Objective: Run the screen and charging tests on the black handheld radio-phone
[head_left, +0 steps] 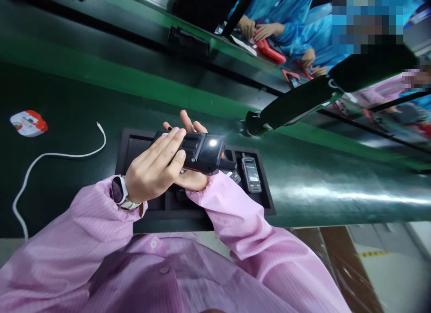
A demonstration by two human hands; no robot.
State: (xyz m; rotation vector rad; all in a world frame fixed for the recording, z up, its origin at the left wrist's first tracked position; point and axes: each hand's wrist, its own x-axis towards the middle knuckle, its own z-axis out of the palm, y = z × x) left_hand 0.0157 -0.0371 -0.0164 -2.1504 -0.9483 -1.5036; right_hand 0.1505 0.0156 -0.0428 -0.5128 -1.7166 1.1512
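A black handheld device [205, 152], its back facing up with a bright spot near one end, is held between my two hands over a black compartment tray [269, 205]. My left hand [153, 167], with a watch [118, 190] at the wrist, lies over the device, its fingers along the back. Beneath the device is my right hand [193, 180]; its fingertips show past the far edge and its palm is partly hidden. In the tray's right compartment lies a grey and black handset [251, 174] with a lit screen. Another handset [232, 176] is partly covered by my right sleeve.
A white cable [63, 155] curves over the green table [319, 182] at left, near a red and white sticker-like item [29, 123]. A black arm-like stand [292, 104] rises at right. Across the bench, people in blue handle red items [271, 51].
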